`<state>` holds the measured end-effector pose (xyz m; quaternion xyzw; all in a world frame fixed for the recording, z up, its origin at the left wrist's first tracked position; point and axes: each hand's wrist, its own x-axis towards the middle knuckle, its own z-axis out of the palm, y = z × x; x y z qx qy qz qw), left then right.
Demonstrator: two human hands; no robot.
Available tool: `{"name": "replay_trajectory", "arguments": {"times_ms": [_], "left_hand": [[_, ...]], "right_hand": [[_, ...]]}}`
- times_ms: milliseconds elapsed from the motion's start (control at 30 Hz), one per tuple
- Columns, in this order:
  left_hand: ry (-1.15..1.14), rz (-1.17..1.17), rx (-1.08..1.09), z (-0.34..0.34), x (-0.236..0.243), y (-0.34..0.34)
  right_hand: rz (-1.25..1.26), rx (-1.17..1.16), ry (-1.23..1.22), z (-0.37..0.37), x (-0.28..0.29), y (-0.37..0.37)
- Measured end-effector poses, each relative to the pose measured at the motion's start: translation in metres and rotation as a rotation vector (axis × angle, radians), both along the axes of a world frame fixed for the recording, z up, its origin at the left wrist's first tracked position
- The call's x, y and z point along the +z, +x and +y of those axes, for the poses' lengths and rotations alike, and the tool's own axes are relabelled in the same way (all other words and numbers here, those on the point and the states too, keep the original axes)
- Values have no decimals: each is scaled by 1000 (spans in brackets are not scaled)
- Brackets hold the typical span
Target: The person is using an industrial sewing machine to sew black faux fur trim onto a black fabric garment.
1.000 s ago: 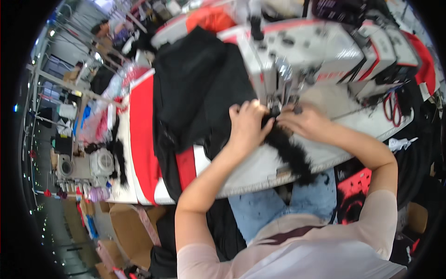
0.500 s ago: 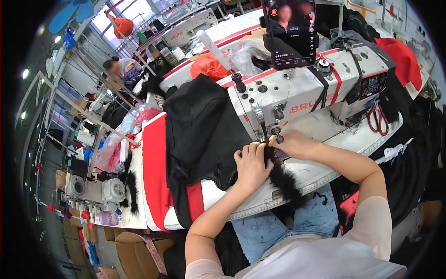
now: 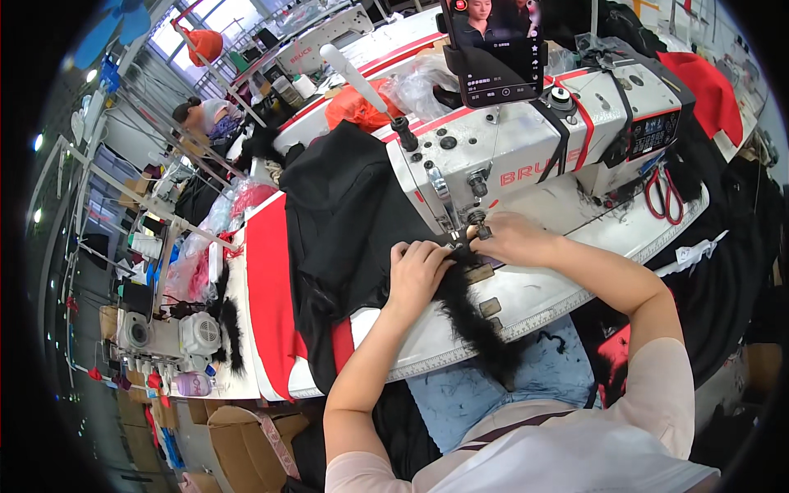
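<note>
A white sewing machine (image 3: 448, 160) stands over the work, with its needle and presser foot (image 3: 454, 236) at the left end. Black cloth (image 3: 341, 205) lies left of the needle, spread over the table. From the presser foot a strip of black fur trim (image 3: 472, 316) runs toward me and hangs over the table edge onto my lap. My left hand (image 3: 417, 273), fingers curled and closed, presses the cloth and trim edge just in front of the foot. Close to the needle's right, my right hand (image 3: 518, 238) pinches the trim's edge; its fingertips are partly hidden by the machine head.
Red-handled scissors (image 3: 664, 195) lie on the right of the table. A phone (image 3: 495, 53) sits in a holder above the machine. Red cloth (image 3: 271, 287) drapes at the left, and a ruler tape (image 3: 567, 315) follows the front edge. Another person (image 3: 209, 119) sits far left.
The view has shifted slightly, and the fur trim lies straighter toward me. My left hand now sits a little farther from the needle, to its left and nearer me.
</note>
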<state>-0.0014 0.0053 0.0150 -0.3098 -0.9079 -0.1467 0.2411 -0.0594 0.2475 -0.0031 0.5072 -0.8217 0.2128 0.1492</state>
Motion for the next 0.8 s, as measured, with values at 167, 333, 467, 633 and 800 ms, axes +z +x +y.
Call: {"name": "replay_trajectory", "arguments": {"times_ms": [167,333,467,633,800], "left_hand": [[34,-54,-11,2,-1,11],[61,-44,-14,-4,-9,15],[57,-24,-77,-6,-13,-1],[91,43,-116,-13,-21,-19],[89,-120,-137,2,10,-20]], "right_hand": [[50,-5,-28,3,-4,7],[-200,-51,-3,-4,4,16],[-100,-40,123,2,-3,1],[-136,200,-251,3,-19,-27],[-153,30,-78,8,24,2]]}}
